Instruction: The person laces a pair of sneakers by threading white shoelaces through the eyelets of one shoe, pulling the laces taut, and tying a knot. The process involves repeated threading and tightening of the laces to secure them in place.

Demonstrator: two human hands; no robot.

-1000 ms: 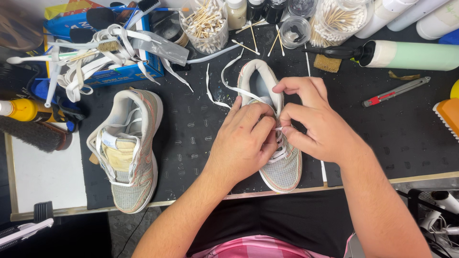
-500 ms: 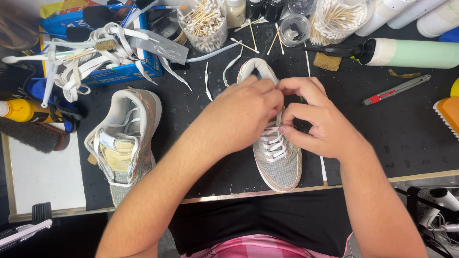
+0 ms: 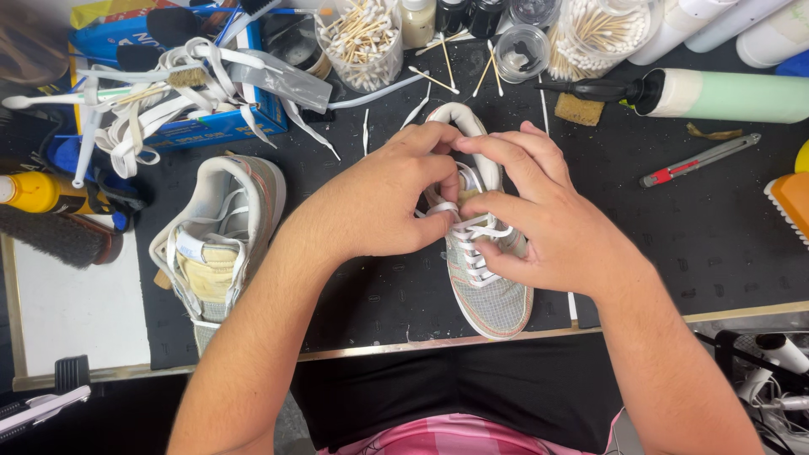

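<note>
A grey mesh sneaker (image 3: 489,291) with white laces lies toe toward me on the black mat (image 3: 691,244). My left hand (image 3: 383,202) covers its tongue area, fingers pinching a white lace (image 3: 476,232) near the upper eyelets. From the other side my right hand (image 3: 539,215) grips the shoe's collar and the same lacing. A second sneaker (image 3: 215,244), unlaced with a yellowed tongue, lies to the left of my left forearm.
A blue box (image 3: 181,126) piled with loose white laces sits at the back left. Jars of cotton swabs (image 3: 358,34) line the back, beside a pale green bottle (image 3: 725,94). A red-handled knife (image 3: 699,160) lies right. A brush (image 3: 59,236) and yellow bottle (image 3: 34,192) are at far left.
Both hands have moved up the sneaker from its midfoot toward the collar, exposing laced lower eyelets. The shoe has stayed in place.
</note>
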